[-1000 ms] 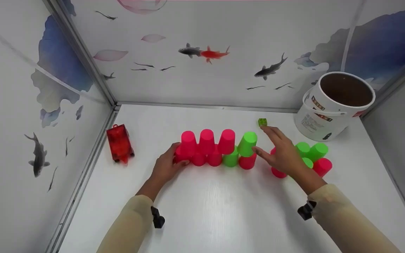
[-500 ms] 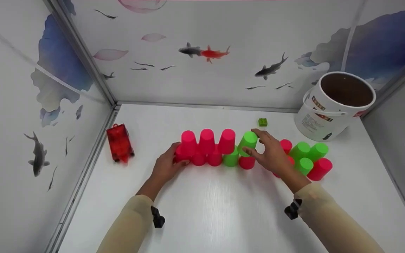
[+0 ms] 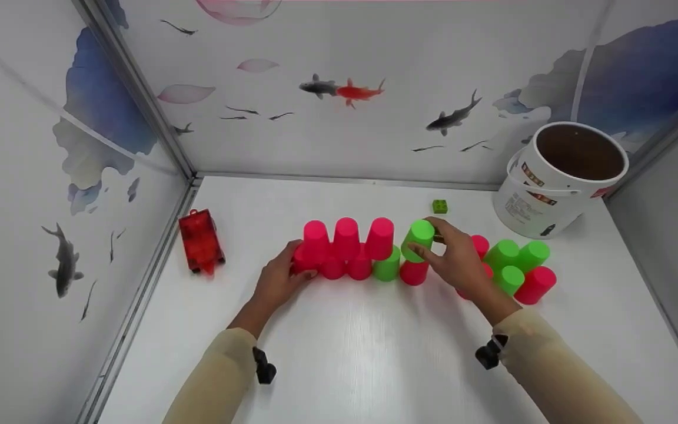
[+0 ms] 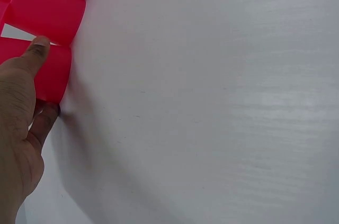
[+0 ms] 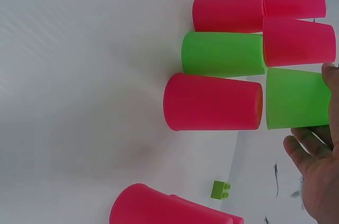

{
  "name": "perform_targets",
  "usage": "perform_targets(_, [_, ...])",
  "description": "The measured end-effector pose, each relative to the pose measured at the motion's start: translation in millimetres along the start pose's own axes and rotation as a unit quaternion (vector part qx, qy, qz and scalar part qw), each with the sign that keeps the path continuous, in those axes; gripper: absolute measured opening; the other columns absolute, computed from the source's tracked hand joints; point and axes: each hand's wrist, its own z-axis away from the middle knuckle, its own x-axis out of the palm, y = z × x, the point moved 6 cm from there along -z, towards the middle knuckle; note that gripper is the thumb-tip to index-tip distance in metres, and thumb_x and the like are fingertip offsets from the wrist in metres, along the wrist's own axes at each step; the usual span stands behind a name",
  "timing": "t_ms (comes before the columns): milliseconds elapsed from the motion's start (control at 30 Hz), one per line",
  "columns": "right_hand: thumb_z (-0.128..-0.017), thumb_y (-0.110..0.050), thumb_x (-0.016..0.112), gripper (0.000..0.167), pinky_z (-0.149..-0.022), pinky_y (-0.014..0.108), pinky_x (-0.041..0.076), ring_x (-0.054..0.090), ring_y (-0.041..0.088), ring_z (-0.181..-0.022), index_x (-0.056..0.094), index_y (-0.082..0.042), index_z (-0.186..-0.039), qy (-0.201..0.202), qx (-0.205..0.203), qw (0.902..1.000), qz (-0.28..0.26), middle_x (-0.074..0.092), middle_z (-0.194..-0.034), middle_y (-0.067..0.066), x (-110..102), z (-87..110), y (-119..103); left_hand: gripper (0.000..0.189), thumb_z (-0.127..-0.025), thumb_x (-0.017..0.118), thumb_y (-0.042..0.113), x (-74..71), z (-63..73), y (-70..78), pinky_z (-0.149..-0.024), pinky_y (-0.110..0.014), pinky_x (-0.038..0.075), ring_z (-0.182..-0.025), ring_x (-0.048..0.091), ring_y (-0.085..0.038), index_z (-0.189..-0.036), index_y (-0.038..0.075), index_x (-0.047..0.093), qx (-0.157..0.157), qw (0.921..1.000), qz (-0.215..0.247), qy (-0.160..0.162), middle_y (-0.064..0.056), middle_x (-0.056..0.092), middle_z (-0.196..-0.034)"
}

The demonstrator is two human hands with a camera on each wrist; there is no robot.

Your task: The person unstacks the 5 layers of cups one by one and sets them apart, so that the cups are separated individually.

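A row of upside-down plastic cups stands on the white table, pink ones plus a green cup [image 3: 386, 265], with more cups balanced on top. My left hand [image 3: 277, 280] holds the pink cup [image 4: 53, 73] at the row's left end, thumb on the near side and a finger by its rim. At the right end, my right hand [image 3: 459, 262] grips the upper green cup [image 3: 416, 240] between thumb and fingers. This cup sits above the end pink cup [image 5: 212, 102] and beside the upper pink cup [image 5: 298, 41]. Several fingers are hidden behind the cups.
Right of my right hand, several pink and green cups [image 3: 536, 285] stand in a cluster, partly hidden by the hand. A white bucket [image 3: 530, 206] stands at the back right. A small green block [image 3: 439, 206] lies behind the row; a red toy car [image 3: 200, 241] is at left.
My right hand has moved left from beside the upper green cup and taken hold of it. That cup has shifted slightly right. My left hand has stayed in place.
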Motion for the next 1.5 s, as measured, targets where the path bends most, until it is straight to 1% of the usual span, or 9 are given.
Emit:
perform_targets(300, [-0.098, -0.019, 0.087, 0.065, -0.107, 0.055, 0.063, 0.072, 0.040, -0.133, 0.056, -0.007, -0.154, 0.013, -0.003, 0.9998, 0.014, 0.074, -0.139, 0.014, -21.5, 6.1, 1.3, 0.077, -0.096, 0.089, 0.035, -0.5, 0.5, 0.0, -0.115, -0.049, 0.060, -0.141, 0.064, -0.030, -0.160, 0.029, 0.046, -0.003, 1.0000, -0.006, -0.002, -0.004, 0.066, -0.152])
perform_targets(467, [-0.099, -0.019, 0.085, 0.068, -0.106, 0.057, 0.062, 0.072, 0.040, -0.133, 0.053, -0.010, -0.159, 0.012, 0.003, 0.9998, 0.014, 0.073, -0.142, 0.015, -34.3, 16.0, 4.8, 0.077, -0.097, 0.088, 0.035, 0.2, 1.0, -2.1, -0.116, -0.050, 0.058, -0.142, 0.063, -0.030, -0.161, 0.030, 0.046, -0.011, 0.9999, 0.000, -0.005, -0.004, 0.066, -0.153])
perform_targets(667, [-0.100, -0.019, 0.085, 0.072, -0.103, 0.057, 0.064, 0.070, 0.040, -0.132, 0.050, -0.012, -0.162, 0.003, 0.013, 0.9988, 0.047, 0.069, -0.145, 0.016, -48.1, 31.7, 12.4, 0.077, -0.097, 0.087, 0.038, 0.9, 1.8, -4.9, -0.117, -0.048, 0.058, -0.142, 0.063, -0.029, -0.162, 0.030, 0.046, -0.016, 0.9998, -0.005, -0.009, -0.003, 0.066, -0.153])
perform_targets(933, [-0.092, -0.007, 0.090, 0.070, -0.094, 0.055, 0.066, 0.075, 0.039, -0.121, 0.057, -0.006, -0.154, 0.040, -0.044, 0.9954, 0.075, 0.072, -0.136, 0.017, -64.6, 54.5, 15.6, 0.077, -0.097, 0.087, 0.037, 0.6, 2.5, -5.1, -0.116, -0.048, 0.059, -0.139, 0.065, -0.029, -0.162, 0.029, 0.046, -0.010, 0.9999, -0.007, -0.003, -0.004, 0.067, -0.152])
perform_targets(1067, [-0.089, -0.007, 0.093, 0.072, -0.090, 0.055, 0.067, 0.076, 0.038, -0.118, 0.058, -0.005, -0.152, 0.046, -0.051, 0.9942, 0.083, 0.073, -0.132, 0.015, -69.5, 68.4, 18.8, 0.078, -0.096, 0.088, 0.035, 0.5, 3.0, -4.4, -0.116, -0.049, 0.059, -0.140, 0.065, -0.030, -0.162, 0.028, 0.045, -0.014, 0.9999, -0.009, -0.002, -0.005, 0.067, -0.152])
perform_targets(1267, [-0.086, -0.005, 0.095, 0.072, -0.089, 0.055, 0.067, 0.073, 0.039, -0.123, 0.060, -0.004, -0.149, 0.058, -0.049, 0.9926, 0.095, 0.070, -0.138, 0.015, -75.5, 90.3, 24.5, 0.079, -0.095, 0.089, 0.035, 0.9, 2.4, -2.5, -0.116, -0.049, 0.058, -0.141, 0.064, -0.030, -0.161, 0.030, 0.046, -0.012, 0.9999, -0.004, -0.003, -0.004, 0.066, -0.153])
perform_targets(1333, [-0.084, -0.005, 0.096, 0.074, -0.088, 0.046, 0.069, 0.074, 0.036, -0.121, 0.061, -0.005, -0.149, 0.067, -0.053, 0.9903, 0.109, 0.071, -0.140, 0.014, -77.2, 96.9, 26.3, 0.080, -0.095, 0.090, 0.036, 1.0, 2.1, -1.9, -0.117, -0.049, 0.058, -0.142, 0.064, -0.029, -0.161, 0.031, 0.046, -0.011, 0.9999, -0.002, -0.004, -0.003, 0.066, -0.153])
perform_targets(1400, [-0.082, -0.005, 0.098, 0.075, -0.088, 0.030, 0.069, 0.075, 0.034, -0.119, 0.062, -0.006, -0.149, 0.074, -0.057, 0.9884, 0.119, 0.072, -0.139, 0.012, -78.0, 102.9, 28.2, 0.080, -0.095, 0.090, 0.036, 1.0, 2.0, -1.6, -0.116, -0.049, 0.059, -0.142, 0.063, -0.029, -0.161, 0.031, 0.046, -0.011, 0.9999, -0.001, -0.004, -0.002, 0.066, -0.153])
perform_targets(1500, [-0.080, -0.003, 0.099, 0.076, -0.090, 0.005, 0.053, 0.075, 0.032, -0.118, 0.064, -0.007, -0.147, 0.082, -0.057, 0.9877, 0.120, 0.074, -0.138, 0.011, -77.2, 111.4, 33.2, 0.080, -0.095, 0.090, 0.035, 0.6, 1.5, -0.7, -0.116, -0.048, 0.059, -0.142, 0.063, -0.029, -0.161, 0.031, 0.045, -0.010, 0.9999, 0.002, -0.004, -0.002, 0.066, -0.154])
